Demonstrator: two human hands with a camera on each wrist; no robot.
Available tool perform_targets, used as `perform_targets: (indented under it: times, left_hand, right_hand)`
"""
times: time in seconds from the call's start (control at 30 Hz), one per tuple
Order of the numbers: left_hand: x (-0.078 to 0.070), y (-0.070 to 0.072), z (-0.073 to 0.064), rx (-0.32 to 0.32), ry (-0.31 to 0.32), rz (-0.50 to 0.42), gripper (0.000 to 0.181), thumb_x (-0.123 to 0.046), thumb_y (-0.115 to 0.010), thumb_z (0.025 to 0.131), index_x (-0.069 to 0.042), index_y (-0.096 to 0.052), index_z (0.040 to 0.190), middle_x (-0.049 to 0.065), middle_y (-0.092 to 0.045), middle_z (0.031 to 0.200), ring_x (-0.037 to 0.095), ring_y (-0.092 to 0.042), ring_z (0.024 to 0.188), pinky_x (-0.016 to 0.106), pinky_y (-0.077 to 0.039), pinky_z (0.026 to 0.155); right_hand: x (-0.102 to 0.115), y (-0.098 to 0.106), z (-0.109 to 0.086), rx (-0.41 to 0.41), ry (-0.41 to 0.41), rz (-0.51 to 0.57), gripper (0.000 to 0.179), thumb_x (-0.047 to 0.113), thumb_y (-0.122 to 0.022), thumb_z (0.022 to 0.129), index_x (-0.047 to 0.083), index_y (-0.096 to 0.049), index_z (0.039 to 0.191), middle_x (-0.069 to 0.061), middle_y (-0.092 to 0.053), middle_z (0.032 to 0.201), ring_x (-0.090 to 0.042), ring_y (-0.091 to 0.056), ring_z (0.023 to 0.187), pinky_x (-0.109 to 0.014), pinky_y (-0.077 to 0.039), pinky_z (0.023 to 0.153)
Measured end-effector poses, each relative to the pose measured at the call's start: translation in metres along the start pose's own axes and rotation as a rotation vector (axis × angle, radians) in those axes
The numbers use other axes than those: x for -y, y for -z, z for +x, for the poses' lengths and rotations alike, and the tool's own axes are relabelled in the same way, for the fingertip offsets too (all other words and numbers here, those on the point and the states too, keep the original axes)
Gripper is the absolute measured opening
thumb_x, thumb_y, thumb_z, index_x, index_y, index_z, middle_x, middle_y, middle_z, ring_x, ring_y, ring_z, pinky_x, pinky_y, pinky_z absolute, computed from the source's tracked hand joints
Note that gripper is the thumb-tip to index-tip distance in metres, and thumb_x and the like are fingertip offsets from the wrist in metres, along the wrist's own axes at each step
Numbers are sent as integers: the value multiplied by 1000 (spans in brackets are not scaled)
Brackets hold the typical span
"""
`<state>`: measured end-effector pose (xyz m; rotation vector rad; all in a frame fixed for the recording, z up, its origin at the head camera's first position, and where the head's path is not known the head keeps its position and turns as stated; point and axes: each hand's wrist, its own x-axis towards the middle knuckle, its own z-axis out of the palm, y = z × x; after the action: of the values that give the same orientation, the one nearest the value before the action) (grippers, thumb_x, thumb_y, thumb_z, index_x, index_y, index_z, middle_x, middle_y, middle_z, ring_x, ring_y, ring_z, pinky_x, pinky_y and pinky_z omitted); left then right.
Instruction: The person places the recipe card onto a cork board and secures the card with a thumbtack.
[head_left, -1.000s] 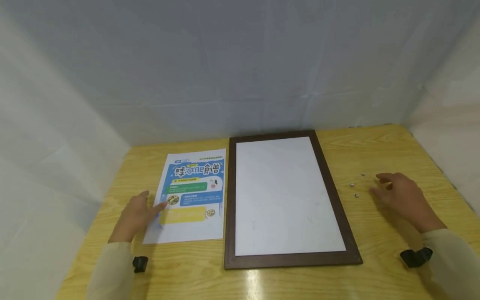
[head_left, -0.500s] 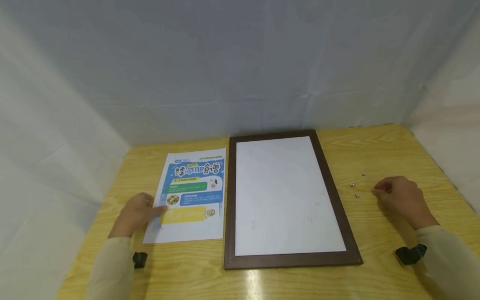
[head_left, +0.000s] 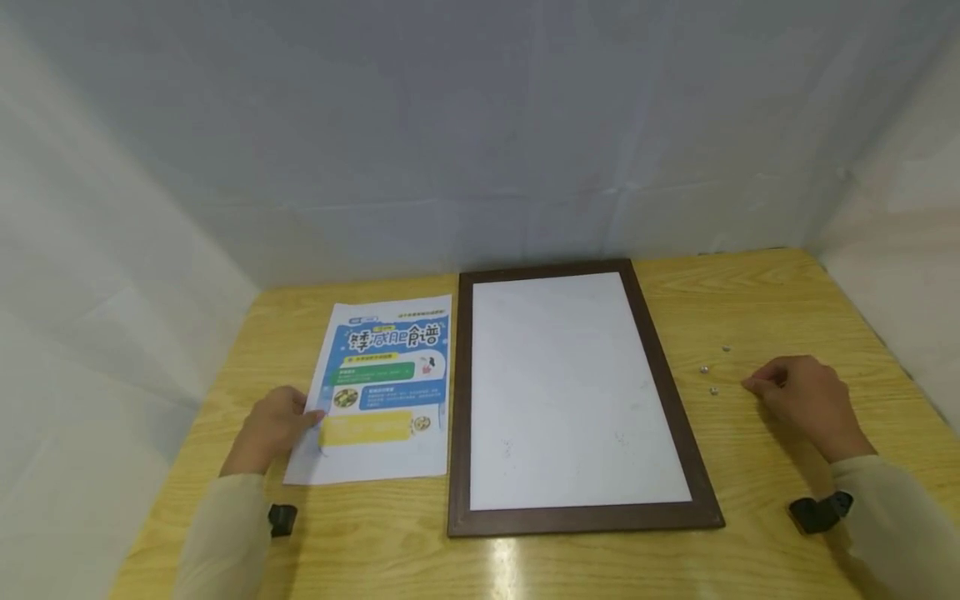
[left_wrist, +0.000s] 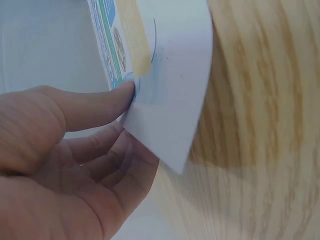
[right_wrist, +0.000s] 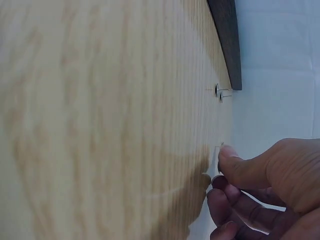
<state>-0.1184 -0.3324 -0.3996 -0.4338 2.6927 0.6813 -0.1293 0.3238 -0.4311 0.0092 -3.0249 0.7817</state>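
Note:
In the head view my left hand (head_left: 273, 429) pinches the left edge of a printed paper sheet (head_left: 382, 468) at the left of the table. The left wrist view shows the thumb (left_wrist: 100, 107) on top of the sheet (left_wrist: 172, 85) and the other fingers beneath; its corner bends up off the wood. At the right, my right hand (head_left: 810, 404) is low over the table, thumb and forefinger pinching a small thumbtack (right_wrist: 216, 176) largely hidden by the fingertips. Two silver thumbtacks (right_wrist: 217, 90) stand pins up beyond it; a third thumbtack (head_left: 726, 349) lies farther back.
A white board in a dark brown frame (head_left: 585, 521) lies between the hands, close to the sheet's right edge. The wooden table (head_left: 375, 542) meets pale sheeting (head_left: 450, 233) at the back and sides.
My left fingers have shifted slightly down along the sheet's edge and taken hold, lifting that edge a little. My right hand has come down, and its thumb and forefinger have come together.

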Motion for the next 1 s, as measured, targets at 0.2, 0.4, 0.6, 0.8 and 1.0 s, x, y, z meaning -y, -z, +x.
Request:
perform_targets:
  times: [0.2,0.4,0.6,0.8,1.0]
  left_hand:
    - [4,4,-3,-48,-16,9,44,-22,-56,104,18,-57,123,35,-61,117,41,-62,97,51,-54,78]
    - [6,12,-8,-91,-31,-8,49,-27,-53,106,17,-57,127,38,-57,128,50,-58,111,60,-51,90]
    - [8,21,-13,-134,-61,-57,53,-30,-50,107,17,-56,130,38,-56,131,50,-56,117,62,-49,94]
    - [-2,29,-19,-175,-101,-150,57,-33,-50,107,17,-54,132,38,-56,132,49,-57,117,61,-50,94]
    - [-24,32,-27,-162,-153,-256,56,-34,-52,106,16,-56,132,36,-60,126,34,-67,96,39,-59,75]
  right_hand:
    - [2,1,-3,-26,-14,36,27,23,-70,97,-4,-74,95,-22,-72,93,-41,-66,82,-49,-51,59]
    - [8,6,-3,-55,20,56,24,21,-69,98,-3,-73,97,-23,-72,95,-43,-66,85,-50,-50,60]
    - [12,10,1,-57,41,55,24,18,-68,98,-6,-72,98,-25,-71,93,-37,-66,78,-37,-49,55]
    - [16,10,5,-52,57,69,26,19,-67,100,-6,-72,101,-24,-72,93,-33,-67,76,-32,-47,53]
    - [22,11,10,-54,74,63,27,17,-71,96,-9,-71,102,-26,-71,94,-38,-68,78,-40,-53,54]
